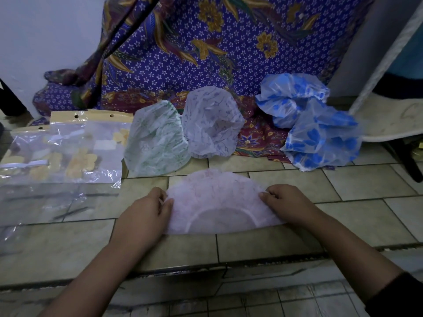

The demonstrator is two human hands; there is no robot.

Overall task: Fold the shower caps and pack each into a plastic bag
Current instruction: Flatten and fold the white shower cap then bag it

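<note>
1. At the far left, clear plastic bags [61, 154] with tan header cards are laid flat on the tiled floor [357, 186], well apart from both hands. An empty clear bag [39, 202] is seen nearer, just below them. The left hand is judged the closer one for fetching a bag.

2. The left hand [146, 216] is placed at the left corner of the pink shower cap [219, 200]. Its fingers are curled and its thumb is pressed down, so the cap's left edge is pinched between them.

3. The pink shower cap is spread flat on the tiles between the two hands, already folded into a half-circle. Its straight folded edge is nearest the person and its curved edge is turned to the far side. Its long axis is laid left to right, from one hand to the other. The next fold is judged to call for one corner to be carried across to the other along that axis.

4. The right hand [290, 204] is set on the cap's right corner. Its fingers are bent inward and the edge is gripped under the thumb and fingertips.

5. On the far side, unfolded caps are waiting: a green-printed cap [158, 140], a pale lilac cap [212, 124], and two blue-flowered caps [320, 133] at the far right, partly resting on a patterned cloth [206, 53].
</note>
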